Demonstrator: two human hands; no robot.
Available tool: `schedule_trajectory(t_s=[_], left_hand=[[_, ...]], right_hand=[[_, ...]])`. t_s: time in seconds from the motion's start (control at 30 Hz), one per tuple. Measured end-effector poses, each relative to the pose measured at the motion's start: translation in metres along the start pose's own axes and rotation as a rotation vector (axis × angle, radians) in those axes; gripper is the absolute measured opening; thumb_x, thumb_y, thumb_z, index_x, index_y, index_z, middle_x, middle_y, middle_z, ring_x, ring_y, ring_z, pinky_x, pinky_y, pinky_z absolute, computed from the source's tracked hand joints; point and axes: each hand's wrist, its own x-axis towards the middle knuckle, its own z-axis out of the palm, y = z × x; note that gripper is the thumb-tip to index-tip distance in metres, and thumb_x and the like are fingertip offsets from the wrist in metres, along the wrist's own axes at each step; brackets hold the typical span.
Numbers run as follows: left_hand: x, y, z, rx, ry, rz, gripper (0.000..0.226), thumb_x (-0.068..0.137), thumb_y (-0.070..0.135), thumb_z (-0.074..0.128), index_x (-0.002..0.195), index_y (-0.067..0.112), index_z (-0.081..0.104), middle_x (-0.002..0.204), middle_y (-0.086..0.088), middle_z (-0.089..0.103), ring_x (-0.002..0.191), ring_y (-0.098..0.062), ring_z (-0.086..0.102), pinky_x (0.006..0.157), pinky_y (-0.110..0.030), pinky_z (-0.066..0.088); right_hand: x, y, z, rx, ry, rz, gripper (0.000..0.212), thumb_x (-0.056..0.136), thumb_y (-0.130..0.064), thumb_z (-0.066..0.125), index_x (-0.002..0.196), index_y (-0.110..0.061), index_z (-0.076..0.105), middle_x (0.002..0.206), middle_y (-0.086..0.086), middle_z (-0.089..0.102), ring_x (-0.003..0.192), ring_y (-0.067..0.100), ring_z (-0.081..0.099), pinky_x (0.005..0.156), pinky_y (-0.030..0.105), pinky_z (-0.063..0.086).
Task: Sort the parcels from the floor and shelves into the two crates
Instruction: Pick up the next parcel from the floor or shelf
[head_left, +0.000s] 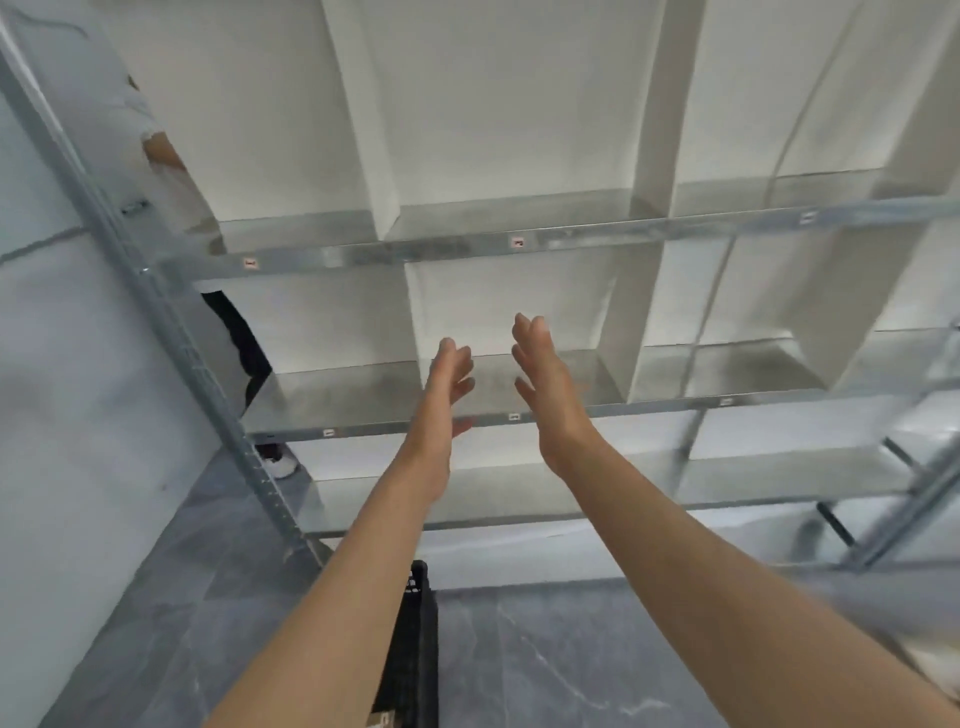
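My left hand (449, 384) and right hand (540, 374) are both open and empty, palms facing, over the metal shelf's (363, 405) front edge. No parcel shows there. The black crate (415, 649) sits on the floor below, under my left forearm.

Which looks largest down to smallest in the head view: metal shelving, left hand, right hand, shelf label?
1. metal shelving
2. left hand and right hand: alike, unranked
3. shelf label
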Motion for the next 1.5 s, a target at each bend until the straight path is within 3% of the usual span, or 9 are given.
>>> schedule_trajectory(t_s=[0.4,0.6,0.83,1.03,1.1,1.23,1.33,1.43,1.5], left_hand=[[0.035,-0.024,0.290,0.028,-0.398,-0.052,0.062,0.097,0.074,0.034,0.139,0.034,0.058,0.139,0.018,0.060,0.129,-0.005,0.055,0.105,-0.043,0.045],[0.026,-0.048,0.419,0.070,-0.614,-0.102,0.062,0.097,0.074,0.033,0.137,0.034,0.059,0.138,0.016,0.061,0.128,-0.005,0.056,0.102,-0.040,0.046],[0.020,-0.095,0.538,0.159,-0.861,-0.183,0.068,0.098,0.073,0.031,0.145,0.031,0.053,0.142,0.015,0.058,0.129,-0.003,0.054,0.111,-0.046,0.043],[0.043,-0.143,0.638,0.198,-1.013,-0.280,0.052,0.096,0.074,0.035,0.125,0.039,0.062,0.135,0.016,0.062,0.124,-0.002,0.057,0.111,-0.045,0.042],[0.057,-0.163,0.672,0.220,-1.046,-0.321,0.058,0.099,0.071,0.034,0.133,0.032,0.061,0.134,0.013,0.062,0.123,-0.003,0.057,0.109,-0.041,0.044],[0.088,-0.204,0.730,0.316,-1.138,-0.389,0.069,0.098,0.073,0.031,0.145,0.029,0.054,0.141,0.013,0.059,0.128,-0.005,0.054,0.111,-0.043,0.041],[0.105,-0.231,0.768,0.379,-1.198,-0.440,0.072,0.098,0.073,0.029,0.150,0.027,0.048,0.146,0.009,0.054,0.130,-0.006,0.051,0.115,-0.046,0.038],[0.116,-0.257,0.801,0.443,-1.233,-0.477,0.074,0.099,0.072,0.029,0.152,0.024,0.046,0.150,0.005,0.053,0.134,-0.012,0.050,0.114,-0.047,0.038],[0.120,-0.273,0.823,0.497,-1.250,-0.503,0.074,0.099,0.073,0.029,0.152,0.024,0.046,0.151,0.006,0.052,0.133,-0.012,0.050,0.114,-0.047,0.038]], right_hand=[[-0.011,-0.030,-0.291,0.047,0.386,-0.066,0.070,0.104,-0.072,0.031,0.163,-0.035,0.035,0.169,-0.015,0.032,0.156,0.009,0.029,0.130,0.047,0.022],[-0.043,-0.026,-0.407,0.043,0.596,-0.022,0.098,0.080,-0.091,0.039,0.161,-0.036,0.039,0.168,-0.015,0.034,0.156,0.009,0.029,0.129,0.051,0.021],[-0.071,-0.003,-0.515,0.054,0.793,0.004,0.088,0.090,-0.086,0.034,0.164,-0.038,0.032,0.170,-0.016,0.029,0.157,0.007,0.024,0.130,0.051,0.018],[-0.067,0.030,-0.603,0.130,0.981,0.084,0.075,0.099,-0.078,0.036,0.161,-0.036,0.039,0.166,-0.015,0.035,0.150,0.007,0.036,0.118,0.036,0.031],[-0.058,0.043,-0.632,0.117,1.037,0.094,0.070,0.102,-0.075,0.032,0.159,-0.036,0.041,0.160,-0.020,0.038,0.149,0.005,0.036,0.123,0.039,0.028],[-0.032,0.071,-0.684,0.167,1.167,0.207,0.081,0.097,-0.080,0.034,0.162,-0.032,0.039,0.169,-0.008,0.034,0.153,0.012,0.035,0.127,0.048,0.025],[-0.024,0.093,-0.719,0.204,1.245,0.268,0.080,0.101,-0.078,0.031,0.165,-0.029,0.033,0.170,-0.008,0.030,0.156,0.013,0.031,0.126,0.044,0.026],[-0.025,0.110,-0.750,0.261,1.281,0.336,0.076,0.103,-0.075,0.027,0.165,-0.032,0.031,0.164,-0.015,0.035,0.150,0.010,0.035,0.113,0.038,0.032],[-0.027,0.125,-0.774,0.284,1.312,0.359,0.078,0.102,-0.077,0.026,0.166,-0.032,0.028,0.169,-0.012,0.029,0.155,0.013,0.029,0.119,0.040,0.028]])
